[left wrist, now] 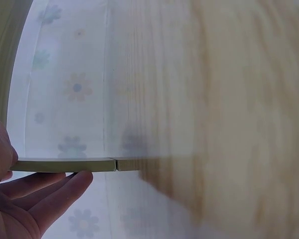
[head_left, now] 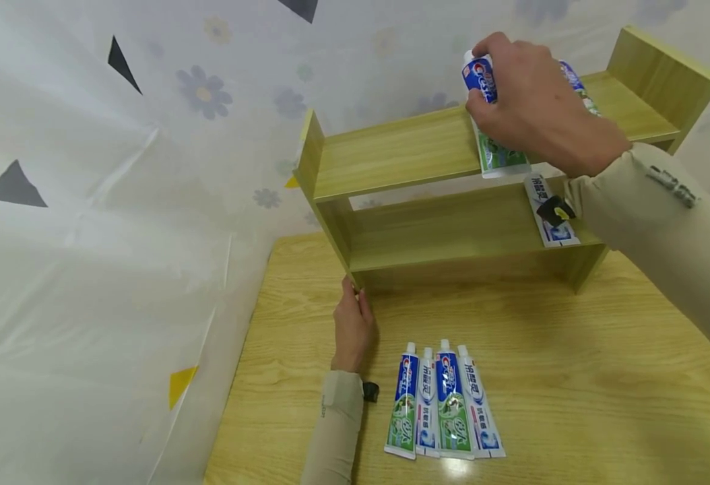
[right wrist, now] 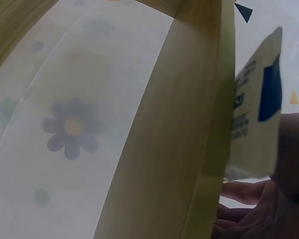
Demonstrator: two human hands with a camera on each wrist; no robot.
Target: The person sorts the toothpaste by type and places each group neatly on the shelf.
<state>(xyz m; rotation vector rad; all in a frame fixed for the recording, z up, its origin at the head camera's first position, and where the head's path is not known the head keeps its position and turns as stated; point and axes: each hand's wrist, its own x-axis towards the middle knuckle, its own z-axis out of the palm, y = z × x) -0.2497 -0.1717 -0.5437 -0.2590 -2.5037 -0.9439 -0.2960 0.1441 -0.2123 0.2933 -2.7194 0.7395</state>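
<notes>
My right hand [head_left: 531,101] grips a blue and green Crest toothpaste tube [head_left: 479,77] at the front of the upper board of a two-tier wooden shelf [head_left: 397,151]. The tube's cap end points up and its flat end hangs over the board's front edge. Behind that hand, another toothpaste tube [head_left: 576,81] shows in part on the upper board. My left hand [head_left: 351,330] holds the foot of the shelf's left side panel [left wrist: 65,166], thumb on one face and fingers on the other. A white toothpaste tube [head_left: 549,209] stands on the lower board, partly behind the right sleeve.
Several toothpaste tubes, among them a Crest tube [head_left: 402,404] and a white tube [head_left: 482,411], lie side by side on the wooden table [head_left: 573,377] before the shelf. Flower-patterned sheeting [head_left: 149,269] hangs at the left and behind.
</notes>
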